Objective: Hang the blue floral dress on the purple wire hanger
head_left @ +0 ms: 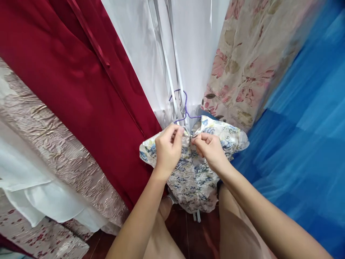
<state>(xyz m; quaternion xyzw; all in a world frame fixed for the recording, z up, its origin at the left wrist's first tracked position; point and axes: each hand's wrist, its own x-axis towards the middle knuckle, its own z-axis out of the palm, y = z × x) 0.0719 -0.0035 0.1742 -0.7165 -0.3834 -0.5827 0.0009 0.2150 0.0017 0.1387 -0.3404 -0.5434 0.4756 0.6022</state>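
A short-sleeved blouse (pixel 185 180) with a blue and yellow floral print on white hangs from a purple clothes hanger (pixel 185 102). Both hands are at the middle of its neckline. My left hand (pixel 169 147) is closed, thumb against fingers, on the left side of the neck opening. Close beside it, my right hand (pixel 209 148) pinches the right side of the opening. A small fastening seems to lie between the fingertips, but its kind is too small to tell. The hanger's lower bar is mostly hidden behind the blouse and my left hand.
Behind the hanger hang white fabric (pixel 129 32) and pale ribbons (pixel 164 54). Dark red cloth (pixel 88 97) and textured pink fabric (pixel 61 133) hang left; pink floral fabric (pixel 242 72) and blue tulle (pixel 302 136) hang right. My legs stand over the dark red floor (pixel 185 230).
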